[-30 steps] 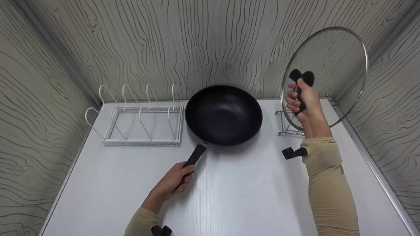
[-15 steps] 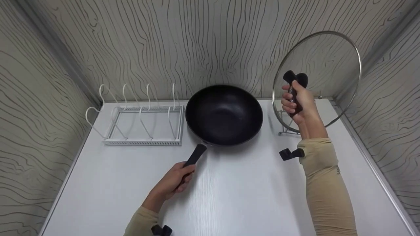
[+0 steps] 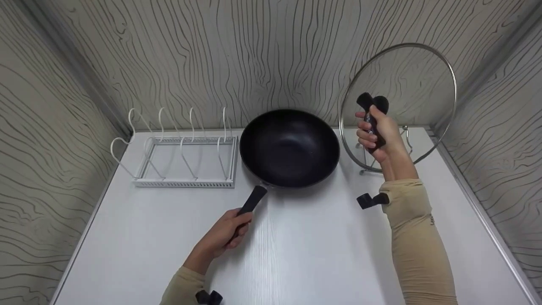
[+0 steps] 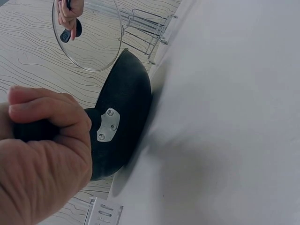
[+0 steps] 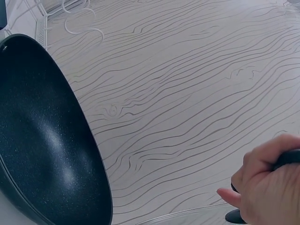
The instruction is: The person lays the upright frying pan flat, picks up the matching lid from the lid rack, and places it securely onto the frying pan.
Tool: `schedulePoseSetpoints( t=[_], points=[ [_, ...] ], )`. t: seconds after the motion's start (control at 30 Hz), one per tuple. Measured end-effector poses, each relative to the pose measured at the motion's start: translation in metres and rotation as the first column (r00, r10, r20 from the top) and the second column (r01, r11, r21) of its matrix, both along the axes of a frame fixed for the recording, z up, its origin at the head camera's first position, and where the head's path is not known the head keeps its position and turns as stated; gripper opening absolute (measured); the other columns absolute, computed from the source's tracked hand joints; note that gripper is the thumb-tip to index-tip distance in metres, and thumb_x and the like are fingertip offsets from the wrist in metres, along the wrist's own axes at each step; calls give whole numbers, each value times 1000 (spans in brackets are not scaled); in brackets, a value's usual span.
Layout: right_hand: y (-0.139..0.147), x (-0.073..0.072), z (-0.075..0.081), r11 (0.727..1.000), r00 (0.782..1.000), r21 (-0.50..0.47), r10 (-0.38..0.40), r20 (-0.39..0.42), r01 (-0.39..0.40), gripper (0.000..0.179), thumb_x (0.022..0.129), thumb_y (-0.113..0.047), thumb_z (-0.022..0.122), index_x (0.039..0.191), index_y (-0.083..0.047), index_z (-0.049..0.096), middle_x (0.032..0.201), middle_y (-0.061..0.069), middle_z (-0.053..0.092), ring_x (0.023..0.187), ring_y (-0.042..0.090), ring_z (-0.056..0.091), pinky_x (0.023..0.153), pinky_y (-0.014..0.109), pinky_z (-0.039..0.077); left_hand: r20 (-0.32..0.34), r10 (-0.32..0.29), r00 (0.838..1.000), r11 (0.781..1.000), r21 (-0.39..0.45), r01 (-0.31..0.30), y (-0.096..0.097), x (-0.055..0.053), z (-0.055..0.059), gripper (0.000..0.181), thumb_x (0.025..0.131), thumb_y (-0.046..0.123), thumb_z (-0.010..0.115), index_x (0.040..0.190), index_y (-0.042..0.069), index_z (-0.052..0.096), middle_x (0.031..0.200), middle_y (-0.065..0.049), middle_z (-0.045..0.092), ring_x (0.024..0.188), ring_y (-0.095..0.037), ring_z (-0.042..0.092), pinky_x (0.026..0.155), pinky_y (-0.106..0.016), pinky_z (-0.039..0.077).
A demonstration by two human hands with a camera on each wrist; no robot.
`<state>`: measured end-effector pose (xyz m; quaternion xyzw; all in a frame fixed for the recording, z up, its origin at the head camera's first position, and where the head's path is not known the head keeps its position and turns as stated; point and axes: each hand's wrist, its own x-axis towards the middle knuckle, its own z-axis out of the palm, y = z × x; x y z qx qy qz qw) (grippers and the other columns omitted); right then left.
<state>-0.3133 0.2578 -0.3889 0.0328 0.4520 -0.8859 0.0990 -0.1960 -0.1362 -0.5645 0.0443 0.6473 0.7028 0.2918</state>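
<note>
A black wok [image 3: 290, 148] stands on the white table near the back wall, and my left hand [image 3: 226, 233] grips its black handle [image 3: 253, 199]. In the left wrist view, a riveted metal plate [image 4: 108, 124] joins that handle to the wok's dark outer side. My right hand [image 3: 381, 133] holds a large glass lid [image 3: 417, 76] with a metal rim by its black handle [image 3: 365, 101]. Raised and tilted nearly upright, the lid is to the right of the wok. In the right wrist view, the wok [image 5: 47, 140] shows its speckled inside.
A white rack [image 3: 184, 184] with several curved wire dividers is on the left side of the table. Behind the lid, partly covered by it and my arm, sits a small metal wire stand [image 4: 149, 33]. Patterned wall panels [image 3: 271, 51] enclose the back and both sides.
My right hand has carried the lid leftward and slightly down, closer to the wok and off to the left over the wire stand. The left hand and the wok look still.
</note>
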Motion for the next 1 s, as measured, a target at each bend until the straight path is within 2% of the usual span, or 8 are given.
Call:
schedulePoseSetpoints(
  t=[0.53, 1.0],
  points=[
    [-11, -4, -4, 999, 999, -46, 27, 20, -26, 42, 113, -35, 33, 129, 3, 35, 61, -4, 44, 37, 4, 34, 32, 17, 29, -18, -2, 1000, 1000, 0, 2, 0, 1, 0, 35, 106, 38, 56, 88, 8, 50, 61, 7, 44, 39, -2, 37, 36, -19, 28],
    [-21, -8, -9, 999, 999, -30, 44, 16, -44, 39, 114, -35, 29, 127, 2, 35, 60, -6, 42, 36, 3, 34, 32, 16, 29, -1, 7, 1000, 1000, -1, -7, 1, 0, 1, 32, 106, 36, 56, 93, 8, 50, 63, 6, 46, 39, -3, 37, 37, -19, 29]
  ],
)
